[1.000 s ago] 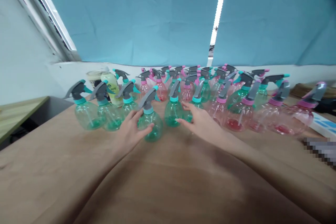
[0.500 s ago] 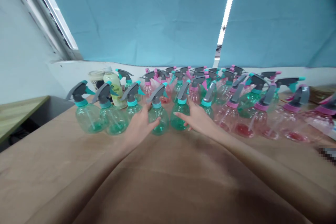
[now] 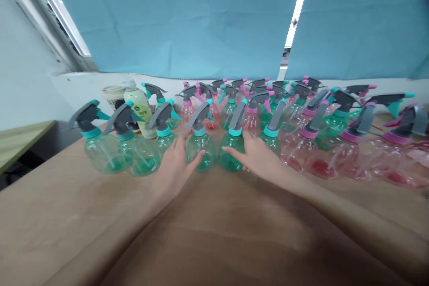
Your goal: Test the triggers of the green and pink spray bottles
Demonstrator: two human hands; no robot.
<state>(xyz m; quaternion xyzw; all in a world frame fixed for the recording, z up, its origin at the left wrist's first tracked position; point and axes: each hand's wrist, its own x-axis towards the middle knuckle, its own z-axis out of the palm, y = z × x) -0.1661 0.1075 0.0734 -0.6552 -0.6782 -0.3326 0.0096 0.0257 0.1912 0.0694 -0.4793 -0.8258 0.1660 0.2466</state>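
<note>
A: Your worktop [image 3: 187, 250], please.

B: Brown, filling your foreground and running back to a white ledge [image 3: 78, 81], with soft shadows across its near part. At your far left, a pale wooden surface [image 3: 25, 145] sits beyond its edge.

A: And the room around you?

B: Ahead of you, a blue curtain [image 3: 187, 31] spans the back. A bright slit [image 3: 298, 13] cuts through it to the right of centre. A metal frame [image 3: 47, 13] slants along its left side, next to a white wall [image 3: 20, 67].

A: State the condition of your left grip [image 3: 172, 163].

B: It curves about the left side of one green spray bottle [image 3: 201, 143], thumb across the front. I cannot tell whether it is clenched.

A: Your right grip [image 3: 259, 154]?

B: Bent around the right side of the neighbouring green bottle [image 3: 231, 163], thumb over its front. Firmness cannot be told there either.

A: Location of those two bottles?

B: Both upright in the front row before you, near each other at centre. Pink bottles [image 3: 323, 167] stand to your right, and a labelled bottle [image 3: 142, 109] stands behind the row, to your left.
</note>
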